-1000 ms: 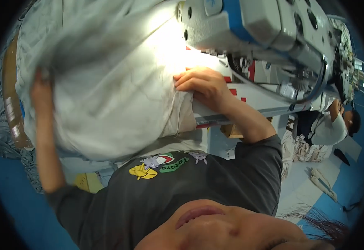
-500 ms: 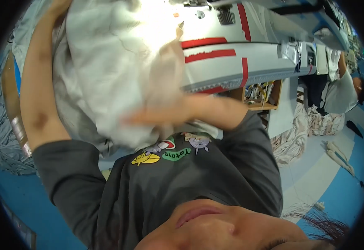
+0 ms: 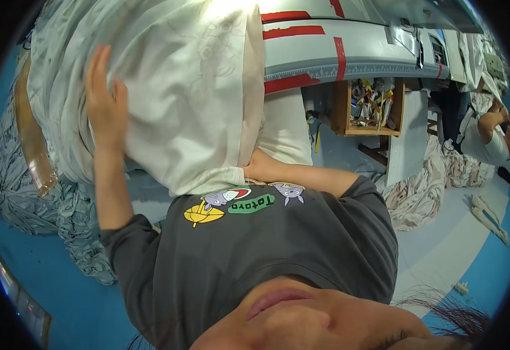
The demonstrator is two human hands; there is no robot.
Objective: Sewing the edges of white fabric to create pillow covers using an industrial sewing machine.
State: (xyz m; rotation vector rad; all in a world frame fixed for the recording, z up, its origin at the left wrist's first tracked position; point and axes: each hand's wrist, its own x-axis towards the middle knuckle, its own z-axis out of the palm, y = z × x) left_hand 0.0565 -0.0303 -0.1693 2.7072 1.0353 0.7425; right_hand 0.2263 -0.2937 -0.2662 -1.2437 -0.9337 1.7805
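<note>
A large sheet of white fabric [image 3: 167, 87] spreads over the work surface and hangs down to my waist. Its right border is a folded strip with a straight edge, and faint drawn lines show near the top. Over the fabric's left part is my left hand [image 3: 106, 108], fingers stretched out and thumb apart, slightly blurred; whether it touches the cloth I cannot tell. Close to my body, my right hand [image 3: 260, 166] is closed on the lower right corner of the white fabric, its fingertips partly hidden.
A sewing machine bed [image 3: 365, 49] with red tape and a ruler edge lies right of the fabric. Below it is a wooden drawer [image 3: 339, 111] of small tools. Bunched cloth [image 3: 418, 192] lies at right, grey cloth [image 3: 21, 181] at left. Another person [image 3: 485, 134] sits far right.
My left hand has come back from the far edge toward me. My right hand, blurred before, has settled at the fabric's lower right corner. The fabric now lies flatter, its right border straight.
</note>
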